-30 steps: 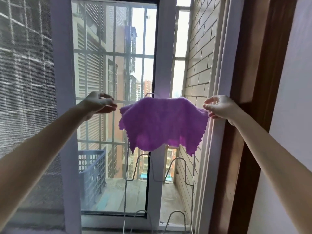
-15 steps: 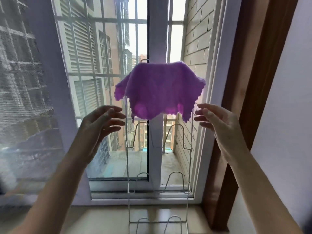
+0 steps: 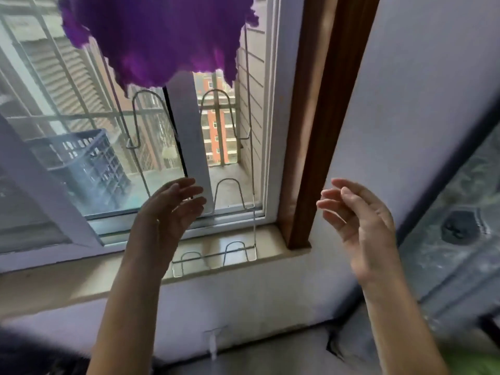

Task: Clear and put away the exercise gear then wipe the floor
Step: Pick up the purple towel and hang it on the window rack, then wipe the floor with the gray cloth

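A purple cloth [image 3: 159, 39] hangs at the top of the view, draped over the upper part of a thin wire rack [image 3: 250, 147] that stands in front of the window. My left hand [image 3: 169, 215] is well below the cloth, fingers spread and empty. My right hand [image 3: 359, 226] is at the same height to the right, in front of the wall, also open and empty. Neither hand touches the cloth or the rack.
The window sill [image 3: 81, 277] runs below the rack's foot. A brown wooden frame [image 3: 313, 131] stands right of the window. A blue plastic crate [image 3: 89, 163] sits outside on the balcony. A dark patterned surface [image 3: 460, 239] lies at the right edge.
Both hands let go of the cloth's edges and dropped down away from it. The view tilted downward, so the cloth now sits at the top and the sill shows.
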Tool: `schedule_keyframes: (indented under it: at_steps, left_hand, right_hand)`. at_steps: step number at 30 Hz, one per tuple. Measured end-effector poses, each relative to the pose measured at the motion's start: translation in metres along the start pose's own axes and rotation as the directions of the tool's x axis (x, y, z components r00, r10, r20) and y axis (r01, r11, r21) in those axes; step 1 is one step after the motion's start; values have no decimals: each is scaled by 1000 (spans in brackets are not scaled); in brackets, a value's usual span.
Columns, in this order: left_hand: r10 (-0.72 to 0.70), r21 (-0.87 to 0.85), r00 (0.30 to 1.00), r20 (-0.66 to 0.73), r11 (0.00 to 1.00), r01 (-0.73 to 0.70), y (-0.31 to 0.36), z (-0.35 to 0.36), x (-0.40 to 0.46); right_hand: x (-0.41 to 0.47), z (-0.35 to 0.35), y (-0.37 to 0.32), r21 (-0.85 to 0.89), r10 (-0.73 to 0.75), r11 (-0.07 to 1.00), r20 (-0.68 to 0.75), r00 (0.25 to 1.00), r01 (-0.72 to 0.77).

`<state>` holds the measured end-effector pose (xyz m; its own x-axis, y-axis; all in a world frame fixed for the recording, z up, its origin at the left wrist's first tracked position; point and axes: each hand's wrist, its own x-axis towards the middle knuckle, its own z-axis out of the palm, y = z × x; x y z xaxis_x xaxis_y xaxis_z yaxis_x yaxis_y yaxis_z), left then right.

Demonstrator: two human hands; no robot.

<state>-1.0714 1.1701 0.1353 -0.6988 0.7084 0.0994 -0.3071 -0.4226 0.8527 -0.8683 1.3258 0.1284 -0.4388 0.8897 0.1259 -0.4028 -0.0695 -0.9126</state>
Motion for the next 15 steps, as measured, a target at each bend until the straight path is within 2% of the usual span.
schedule_keyframes:
  at_steps: [4,7,11,15]
  left_hand:
    - [-178,23,981,76,984,177,-41,8,-2]
    - [-311,-37,942,125,947,318,-70,16,-3]
    - [-446,47,830,334,888,458,-97,33,-1]
    - [-553,215,729,402,831,512,-118,58,-5]
  right_hand:
    - [-25,-39,12,22,31,999,-63,998,-30]
    - [-45,-69,20,-16,10,1000,-141,990,-12]
    - [-77,-99,22,-25,-28,999,-298,954,22]
    - [-117,-113,23,-51,-89,996,-470,878,73]
